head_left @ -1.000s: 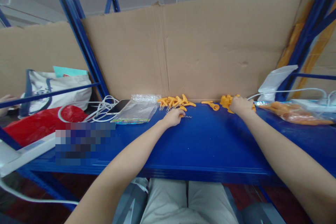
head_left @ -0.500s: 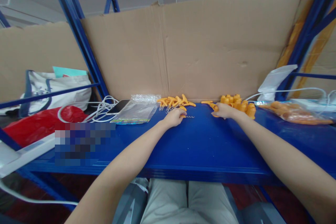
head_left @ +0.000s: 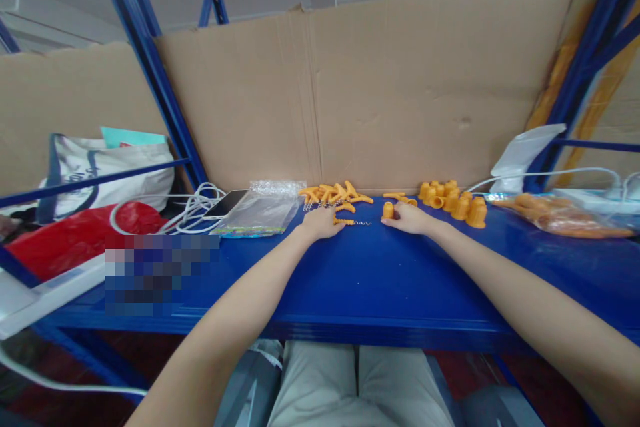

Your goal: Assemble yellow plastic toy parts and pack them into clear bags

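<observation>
My left hand rests low over the tabletop, fingers closed around the left end of a corkscrew. That piece has an orange threaded shank and a bare metal spiral pointing right. Just above it lies a curved orange handle. A pile of orange handles with metal spirals sits behind the hand. My right hand grips a small orange bell-shaped cap between thumb and fingers, close to the table. Behind the right hand, another orange piece is partly hidden.
Several orange bell-shaped caps stand at the right. Beyond them lies a clear bag of orange parts. To the left are a flat plastic bag, a phone, white cables and a red bag. A cardboard wall closes the back.
My right hand has come left from the cap group with one orange cap. My left hand has shifted slightly left, uncovering the corkscrew's orange shank and the curved handle.
</observation>
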`<state>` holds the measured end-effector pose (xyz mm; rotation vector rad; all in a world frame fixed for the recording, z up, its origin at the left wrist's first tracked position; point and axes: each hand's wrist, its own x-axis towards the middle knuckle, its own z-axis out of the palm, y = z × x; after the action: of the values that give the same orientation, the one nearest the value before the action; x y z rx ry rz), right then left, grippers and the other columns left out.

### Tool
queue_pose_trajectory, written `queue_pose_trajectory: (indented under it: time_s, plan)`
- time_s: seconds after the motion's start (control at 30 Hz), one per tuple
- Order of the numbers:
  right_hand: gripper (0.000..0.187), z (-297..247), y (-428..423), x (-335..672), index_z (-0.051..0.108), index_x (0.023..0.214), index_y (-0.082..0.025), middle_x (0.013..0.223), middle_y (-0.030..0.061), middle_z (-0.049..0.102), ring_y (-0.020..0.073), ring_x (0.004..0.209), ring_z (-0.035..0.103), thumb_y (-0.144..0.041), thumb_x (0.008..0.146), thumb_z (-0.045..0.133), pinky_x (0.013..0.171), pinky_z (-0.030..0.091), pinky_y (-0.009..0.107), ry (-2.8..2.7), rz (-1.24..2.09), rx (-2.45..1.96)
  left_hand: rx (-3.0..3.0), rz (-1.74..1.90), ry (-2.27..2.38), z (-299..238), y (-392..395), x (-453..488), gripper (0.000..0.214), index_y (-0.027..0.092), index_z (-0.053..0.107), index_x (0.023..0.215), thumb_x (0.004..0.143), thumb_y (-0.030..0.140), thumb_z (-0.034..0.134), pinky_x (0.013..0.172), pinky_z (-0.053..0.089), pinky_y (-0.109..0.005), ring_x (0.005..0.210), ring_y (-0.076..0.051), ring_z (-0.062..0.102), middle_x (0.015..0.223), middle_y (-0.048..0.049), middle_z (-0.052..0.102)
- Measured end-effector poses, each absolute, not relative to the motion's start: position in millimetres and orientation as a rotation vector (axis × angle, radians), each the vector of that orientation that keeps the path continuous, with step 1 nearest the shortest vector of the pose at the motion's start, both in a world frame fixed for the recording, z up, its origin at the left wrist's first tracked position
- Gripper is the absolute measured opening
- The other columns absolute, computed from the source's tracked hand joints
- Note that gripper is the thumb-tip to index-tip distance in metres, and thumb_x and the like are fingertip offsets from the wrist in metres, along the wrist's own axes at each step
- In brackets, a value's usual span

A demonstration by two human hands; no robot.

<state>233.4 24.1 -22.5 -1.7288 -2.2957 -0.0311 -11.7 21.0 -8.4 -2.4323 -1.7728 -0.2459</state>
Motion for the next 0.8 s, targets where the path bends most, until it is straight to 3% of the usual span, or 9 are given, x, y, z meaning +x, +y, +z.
queue_pose_trajectory:
  time_s: [0.13, 0.33, 0.53, 0.8]
  plan:
    - [0.023, -25, 21, 223, 0.066, 0.097, -0.013, 0.108, 0.0155, 0.067, 0.0239, 0.102, 0.064, -0.029, 0.091, 0.051, 0.089, 0.046, 0.03, -2.353, -0.199, -1.663, -2.578, -0.251, -1.672, -11, 26, -13, 0.034, 0.018, 0.061, 0.12, 0.089, 0.028, 0.051, 0.094, 0.048, -0.035, 0.112, -0.028, 0.063, 0.12, -0.0125, 0.067]
    - [0.043, -27, 14, 216, 0.057, 0.129, -0.017, 0.134, 0.0119, 0.058, 0.0248, 0.122, 0.055, -0.018, 0.087, 0.051, 0.101, 0.044, 0.036, -2.3, -0.254, -1.652, -2.604, -0.215, -1.636, -11, 26, -11, 0.03, 0.018, 0.064, 0.114, 0.088, 0.02, 0.048, 0.092, 0.049, -0.034, 0.109, -0.027, 0.064, 0.116, -0.011, 0.069]
    - [0.044, -23, 12, 214, 0.057, 0.129, -0.015, 0.133, 0.0122, 0.06, 0.0248, 0.123, 0.056, -0.021, 0.086, 0.053, 0.102, 0.043, 0.035, -2.246, -0.17, -1.715, -2.614, -0.204, -1.604, -10, 26, -12, 0.031, 0.018, 0.063, 0.115, 0.088, 0.021, 0.048, 0.091, 0.05, -0.033, 0.107, -0.026, 0.065, 0.115, -0.0103, 0.069]
    - [0.042, -16, 10, 221, 0.061, 0.123, -0.015, 0.127, 0.0134, 0.064, 0.0275, 0.116, 0.06, -0.014, 0.083, 0.05, 0.095, 0.048, 0.038, -2.243, -0.313, -1.896, -2.614, -0.167, -1.614, -9, 27, -12, 0.032, 0.016, 0.061, 0.116, 0.088, 0.022, 0.046, 0.09, 0.049, -0.033, 0.107, -0.026, 0.065, 0.116, -0.0114, 0.069]
